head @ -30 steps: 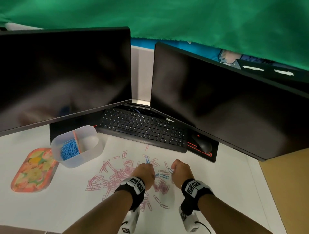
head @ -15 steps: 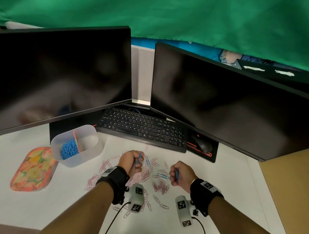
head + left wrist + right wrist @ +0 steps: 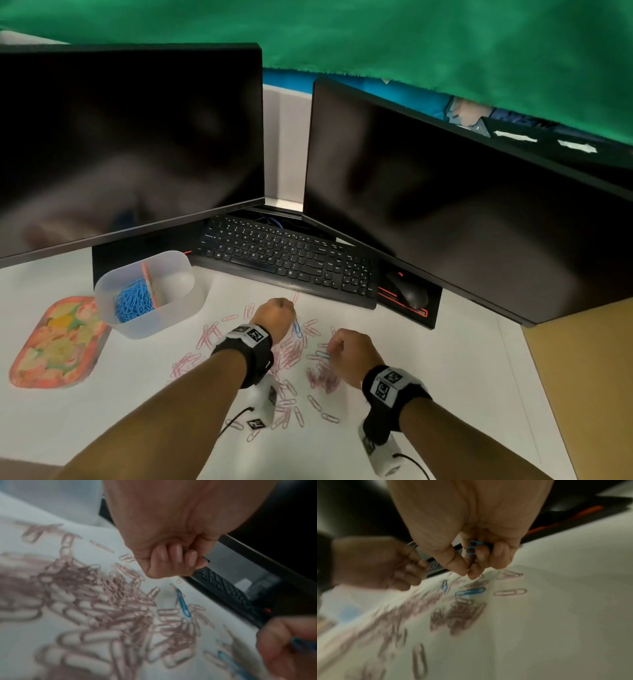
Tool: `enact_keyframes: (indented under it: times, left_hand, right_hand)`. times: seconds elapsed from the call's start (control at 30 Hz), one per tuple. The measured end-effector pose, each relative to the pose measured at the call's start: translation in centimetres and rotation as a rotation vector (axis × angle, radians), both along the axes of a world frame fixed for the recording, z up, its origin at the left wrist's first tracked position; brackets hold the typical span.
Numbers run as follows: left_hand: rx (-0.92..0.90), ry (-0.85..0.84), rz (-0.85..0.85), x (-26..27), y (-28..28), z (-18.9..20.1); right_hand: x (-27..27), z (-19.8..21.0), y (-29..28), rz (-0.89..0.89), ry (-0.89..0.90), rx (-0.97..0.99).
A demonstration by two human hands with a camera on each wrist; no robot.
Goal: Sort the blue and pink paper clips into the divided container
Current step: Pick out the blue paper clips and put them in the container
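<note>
Blue paper clips [image 3: 473, 547] sit curled in my right hand [image 3: 349, 353]; my left hand [image 3: 274, 320] is a fist, contents hidden, above pink clips [image 3: 291, 353].

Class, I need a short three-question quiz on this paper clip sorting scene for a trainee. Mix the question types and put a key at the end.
1. True or false: the right hand holds blue clips.
2. Multiple choice: the blue clips in the container lie in (A) its left part, (B) its right part, (C) both parts.
3. Short answer: which colour makes up most of the loose clips on the desk?

Key
1. True: blue clips show between its curled fingers in the right wrist view.
2. A: the blue heap sits left of the divider; the right part looks empty.
3. Pink; only a few blue ones lie among them.
</note>
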State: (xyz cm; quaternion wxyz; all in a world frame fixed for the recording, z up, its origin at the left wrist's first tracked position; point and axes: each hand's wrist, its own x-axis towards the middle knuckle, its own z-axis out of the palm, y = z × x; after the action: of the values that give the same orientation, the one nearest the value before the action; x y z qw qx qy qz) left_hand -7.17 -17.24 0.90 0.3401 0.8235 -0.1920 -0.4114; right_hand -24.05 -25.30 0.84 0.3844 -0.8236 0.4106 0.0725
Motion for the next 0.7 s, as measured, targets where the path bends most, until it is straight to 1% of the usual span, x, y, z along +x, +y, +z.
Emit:
enact_keyframes:
  times: [0.07, 0.13, 0.17, 0.23, 0.33, 0.43, 0.6, 0.7]
  left_hand:
    - [0.059, -0.228, -0.234, 0.0, 0.3, 0.0]
    - [0.137, -0.409, -0.478, 0.1, 0.6, -0.1]
    - [0.182, -0.475, -0.583, 0.1, 0.7, -0.3]
    - [0.247, -0.567, -0.709, 0.1, 0.7, -0.6]
    - [0.274, -0.659, -0.765, -0.2, 0.4, -0.8]
    - [0.314, -0.679, -0.781, -0.5, 0.0, -0.9]
    - [0.369, -0.613, -0.775, -0.4, -0.3, -1.0]
    - [0.368, -0.586, -0.754, -0.3, -0.3, -1.2]
  right_hand:
    - [-0.4, -0.5, 0.6, 0.104, 0.020, -0.103]
    - [-0.7, -1.1, 0.8, 0.148, 0.025, -0.166]
    - [-0.8, -1.2, 0.8, 0.152, 0.022, -0.183]
    - [-0.8, -1.3, 0.8, 0.162, 0.016, -0.197]
    - [-0.4, -1.2, 0.7, 0.167, 0.026, -0.202]
    - [-0.1, -1.3, 0.4, 0.153, 0.053, -0.173]
    - [-0.1, -1.4, 0.3, 0.159, 0.105, -0.111]
    - [-0.2, -1.1, 0.3, 0.158, 0.136, -0.074]
